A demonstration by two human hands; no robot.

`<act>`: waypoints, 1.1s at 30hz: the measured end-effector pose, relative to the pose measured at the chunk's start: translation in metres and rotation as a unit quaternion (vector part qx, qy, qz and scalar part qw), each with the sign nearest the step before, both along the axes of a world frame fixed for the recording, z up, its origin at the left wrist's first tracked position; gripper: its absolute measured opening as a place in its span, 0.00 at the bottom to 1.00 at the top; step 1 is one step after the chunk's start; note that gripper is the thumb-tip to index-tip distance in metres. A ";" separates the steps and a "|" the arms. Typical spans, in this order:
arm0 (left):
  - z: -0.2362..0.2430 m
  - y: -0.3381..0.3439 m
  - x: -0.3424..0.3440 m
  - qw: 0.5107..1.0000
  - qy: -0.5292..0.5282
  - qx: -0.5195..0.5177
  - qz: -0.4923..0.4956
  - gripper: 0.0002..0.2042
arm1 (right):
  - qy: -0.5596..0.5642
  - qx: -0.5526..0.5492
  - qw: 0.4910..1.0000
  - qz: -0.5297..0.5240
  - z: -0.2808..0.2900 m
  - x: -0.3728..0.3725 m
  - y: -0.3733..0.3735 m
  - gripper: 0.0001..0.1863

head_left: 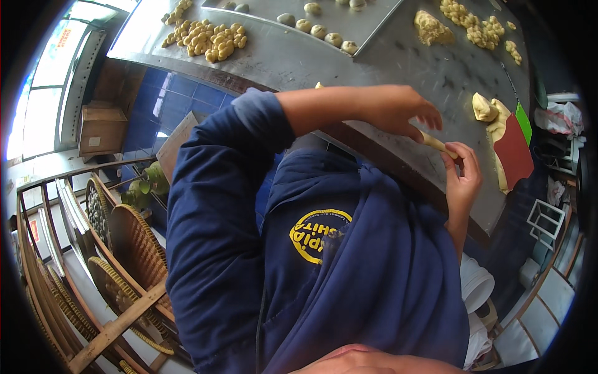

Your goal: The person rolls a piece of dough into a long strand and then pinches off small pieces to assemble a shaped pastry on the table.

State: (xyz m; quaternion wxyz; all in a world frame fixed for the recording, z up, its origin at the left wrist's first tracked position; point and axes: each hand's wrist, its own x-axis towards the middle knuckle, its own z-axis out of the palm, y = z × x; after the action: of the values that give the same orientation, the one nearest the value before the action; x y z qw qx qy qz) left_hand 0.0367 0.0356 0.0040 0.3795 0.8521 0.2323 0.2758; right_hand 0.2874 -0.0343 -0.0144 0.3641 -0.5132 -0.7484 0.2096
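Observation:
My left hand [408, 114] hangs over the steel table [386, 75], fingers bent and apart, its lower fingers at the left end of a pale dough rope [435, 142]. My right hand [462, 171] grips the rope's right end between thumb and fingers. Just right of it lie lumps of dough [484, 106], beside a red flat piece [513, 149] and a green one [522, 123]. Behind my left forearm, a bit of dough peeks out.
Clustered dough balls [212, 40] [473, 28], a dough mound [433, 28] and a tray [377, 25] of rounded pieces occupy the far tabletop. Woven trays [134, 249] fill a wooden rack at lower left; a box [99, 131] stands behind. White buckets [476, 283] sit at lower right.

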 end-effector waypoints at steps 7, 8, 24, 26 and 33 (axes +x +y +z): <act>0.092 -0.040 -0.111 0.908 0.224 -0.268 -0.231 0.06 | 0.004 -0.045 0.999 -0.015 -0.002 0.003 -0.006 0.08; 0.092 -0.053 -0.122 0.873 0.274 -0.305 -0.265 0.08 | 0.003 -0.050 0.999 -0.017 -0.005 0.005 -0.007 0.08; 0.043 -0.185 -0.194 0.735 0.395 -0.498 -0.237 0.16 | -0.008 -0.079 0.997 -0.005 -0.001 0.002 0.003 0.08; 0.057 -0.179 -0.202 0.771 0.376 -0.481 -0.183 0.13 | -0.019 -0.080 0.997 -0.001 0.003 -0.002 0.004 0.08; 0.075 -0.172 -0.225 0.852 0.261 -0.446 -0.084 0.09 | -0.029 -0.090 0.995 0.004 0.004 -0.006 0.002 0.08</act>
State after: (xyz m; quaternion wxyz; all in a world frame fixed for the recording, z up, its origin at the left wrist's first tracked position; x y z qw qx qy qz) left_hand -0.1882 -0.1363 0.0793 0.6658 0.6480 0.3487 -0.1232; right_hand 0.2812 -0.0319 -0.0100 0.2936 -0.5465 -0.7390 0.2628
